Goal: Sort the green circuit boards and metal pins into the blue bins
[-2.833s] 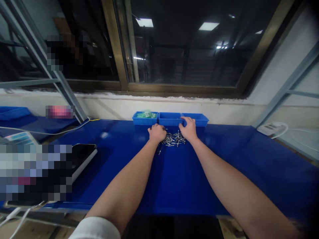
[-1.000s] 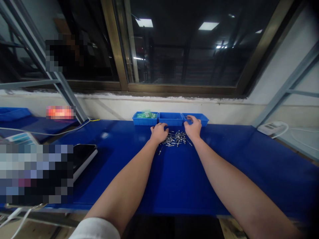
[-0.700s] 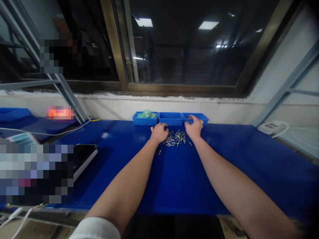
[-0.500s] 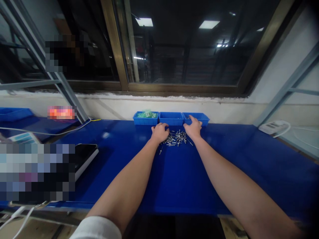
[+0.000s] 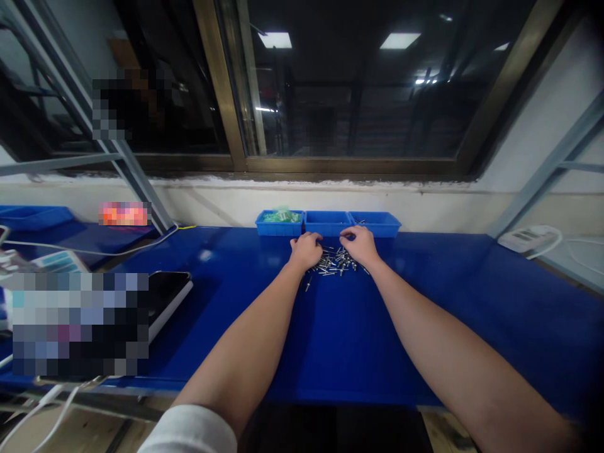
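A loose pile of silver blind rivets [image 5: 336, 262] lies on the blue tabletop. At the pile's left edge rests my left hand [image 5: 306, 250], fingers curled inward and pressed together; whatever they may hold is hidden. My right hand [image 5: 362, 245] hovers over the pile's right side, in front of the right blue bin [image 5: 384, 225]. Its thumb and forefinger are apart, and nothing shows between them. A few metal pieces show inside that bin. One single rivet [image 5: 308, 284] lies nearer to me, apart from the pile.
Beside the right bin stand a middle blue bin [image 5: 328, 220] and a left bin [image 5: 279, 230] holding green-and-clear plastic packets [image 5: 282, 216]. A dark device [image 5: 170, 292] sits at left. A white power strip [image 5: 526, 240] lies at right. Metal frame posts rise on both sides.
My right hand has come out of the right bin and moved left and toward me, over the rivets. My left hand stays at the pile's left edge. The view shifts slightly.
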A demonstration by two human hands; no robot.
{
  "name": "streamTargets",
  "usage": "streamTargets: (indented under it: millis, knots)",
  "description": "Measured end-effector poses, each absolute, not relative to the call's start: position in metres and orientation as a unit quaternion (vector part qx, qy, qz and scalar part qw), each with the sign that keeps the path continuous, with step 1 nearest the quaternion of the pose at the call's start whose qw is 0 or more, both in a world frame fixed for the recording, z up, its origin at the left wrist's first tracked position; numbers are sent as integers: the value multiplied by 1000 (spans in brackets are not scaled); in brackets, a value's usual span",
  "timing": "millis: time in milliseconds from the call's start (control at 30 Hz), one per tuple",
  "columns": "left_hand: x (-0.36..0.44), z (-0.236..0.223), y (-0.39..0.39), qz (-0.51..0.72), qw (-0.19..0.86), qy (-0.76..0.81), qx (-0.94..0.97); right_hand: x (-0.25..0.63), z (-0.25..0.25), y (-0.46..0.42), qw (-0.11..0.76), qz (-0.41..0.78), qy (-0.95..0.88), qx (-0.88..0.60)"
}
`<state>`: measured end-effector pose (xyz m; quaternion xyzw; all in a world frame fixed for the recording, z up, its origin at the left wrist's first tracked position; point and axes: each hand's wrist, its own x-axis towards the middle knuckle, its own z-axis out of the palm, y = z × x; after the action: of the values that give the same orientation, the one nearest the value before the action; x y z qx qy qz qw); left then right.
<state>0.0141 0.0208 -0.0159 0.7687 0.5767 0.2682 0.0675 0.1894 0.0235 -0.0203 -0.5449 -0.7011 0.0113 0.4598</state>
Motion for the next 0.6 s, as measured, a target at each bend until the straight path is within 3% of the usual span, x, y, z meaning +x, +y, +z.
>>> streamTargets:
  millis: [300, 600]
  knots:
    - [14, -17, 22, 274, 74, 570, 771, 179, -21, 21, 308, 40, -739, -597]
    - [14, -16, 20, 274, 76, 555, 782, 178, -22, 22, 302, 44, -725, -618]
